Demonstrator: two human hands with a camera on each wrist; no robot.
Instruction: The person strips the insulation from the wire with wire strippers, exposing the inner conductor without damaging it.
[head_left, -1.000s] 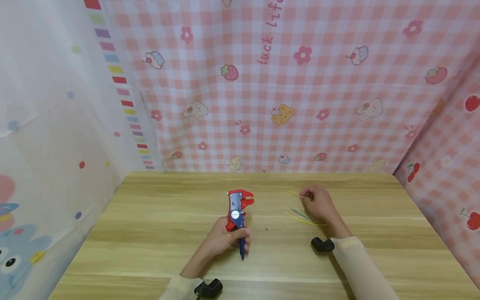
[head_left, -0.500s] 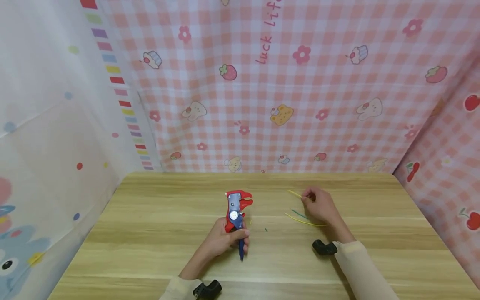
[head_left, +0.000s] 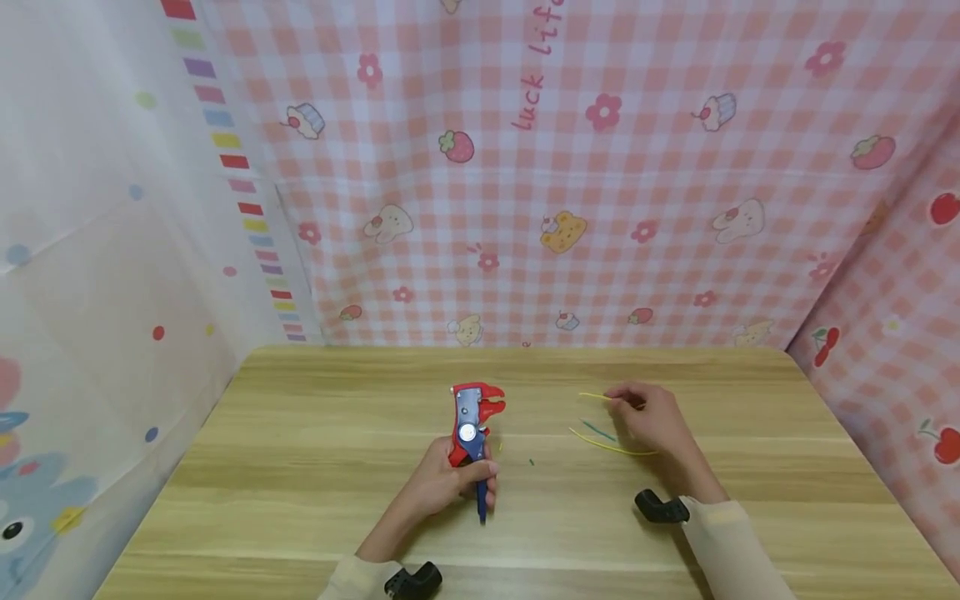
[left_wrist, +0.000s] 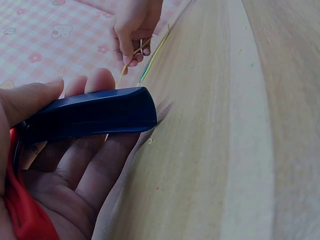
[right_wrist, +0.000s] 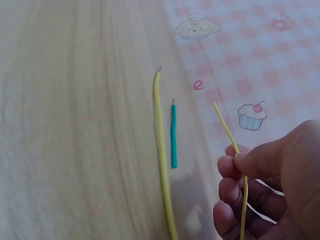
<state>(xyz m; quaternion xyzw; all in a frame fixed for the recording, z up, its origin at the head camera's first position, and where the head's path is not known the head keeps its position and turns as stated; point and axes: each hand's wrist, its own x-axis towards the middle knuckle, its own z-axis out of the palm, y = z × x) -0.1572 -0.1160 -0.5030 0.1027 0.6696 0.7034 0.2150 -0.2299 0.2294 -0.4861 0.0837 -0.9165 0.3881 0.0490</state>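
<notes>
In the head view my left hand (head_left: 447,478) grips a wire stripper (head_left: 469,408) with a red and blue body, its red jaws pointing right. Its dark blue handle (left_wrist: 95,112) lies between thumb and fingers in the left wrist view. My right hand (head_left: 654,417) pinches a thin yellow wire (right_wrist: 227,129) between thumb and fingertips, one end sticking out past them. On the table beside that hand lie a second yellow wire (right_wrist: 160,130) and a short green wire (right_wrist: 174,137). Bare copper shows at one end of each.
A tiny green scrap (head_left: 532,462) and a tiny yellow scrap (head_left: 501,447) lie on the wooden table (head_left: 300,475) right of the stripper. Behind the table hangs a pink checked curtain (head_left: 525,275); more printed cloth hangs at both sides.
My right hand has shifted a little to the right and nearer to me, carrying the pinched yellow wire, which now points more level. The left hand and stripper have hardly moved.
</notes>
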